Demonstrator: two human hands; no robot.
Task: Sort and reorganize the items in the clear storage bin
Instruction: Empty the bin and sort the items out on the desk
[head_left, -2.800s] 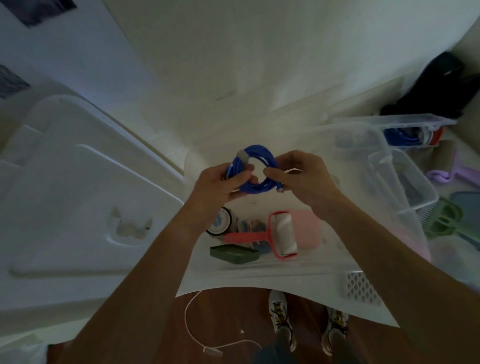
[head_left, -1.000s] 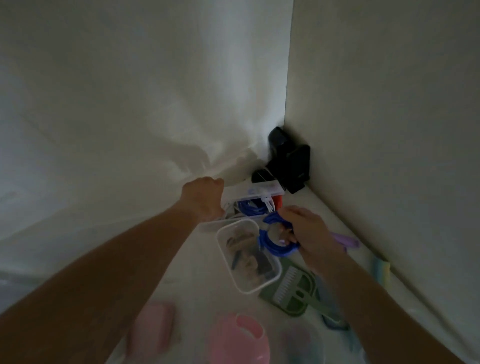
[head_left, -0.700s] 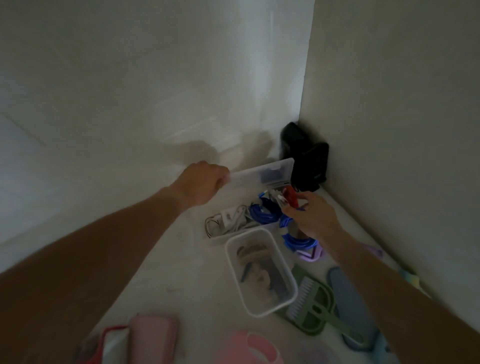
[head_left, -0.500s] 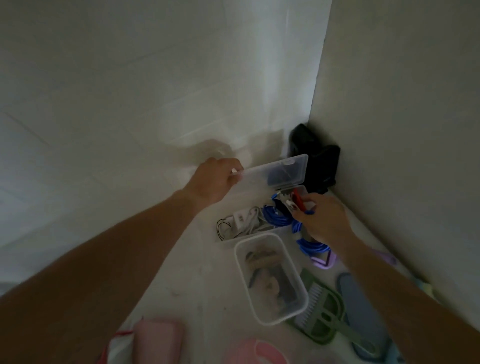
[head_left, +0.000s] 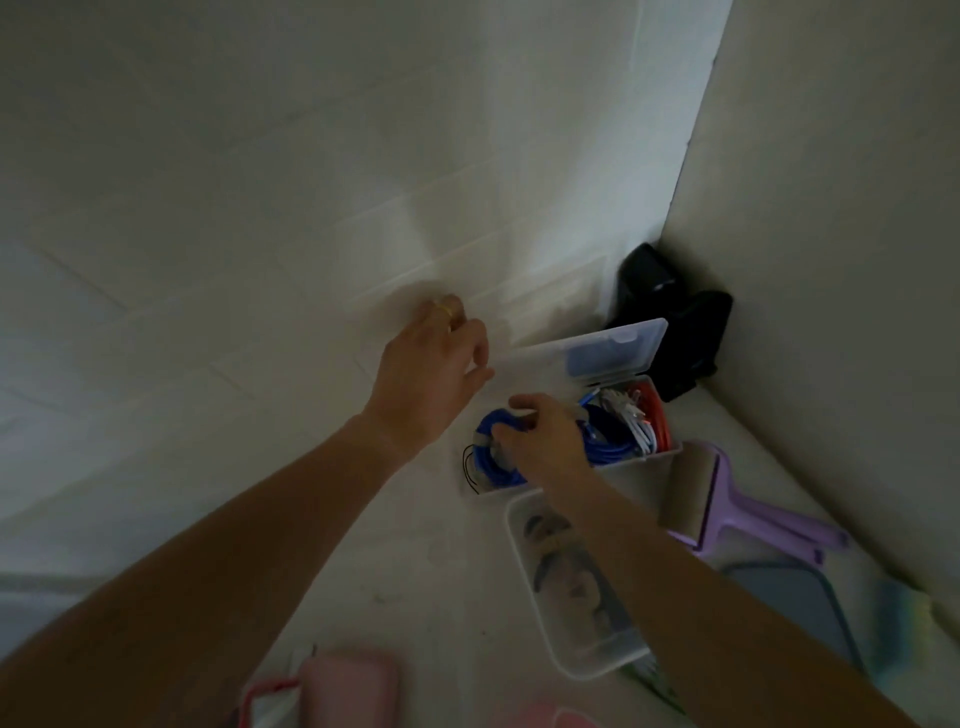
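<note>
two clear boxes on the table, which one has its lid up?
The far cable box, holding blue, white and red cables; its hinged lid stands open. The nearer clear box, under the right forearm, shows no raised lid.

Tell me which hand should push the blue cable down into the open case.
Right. The right hand already grips the blue cable over the open case, while the left hand is off to the side near the lid.

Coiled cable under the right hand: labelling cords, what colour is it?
Blue coiled cable, head view.
</note>
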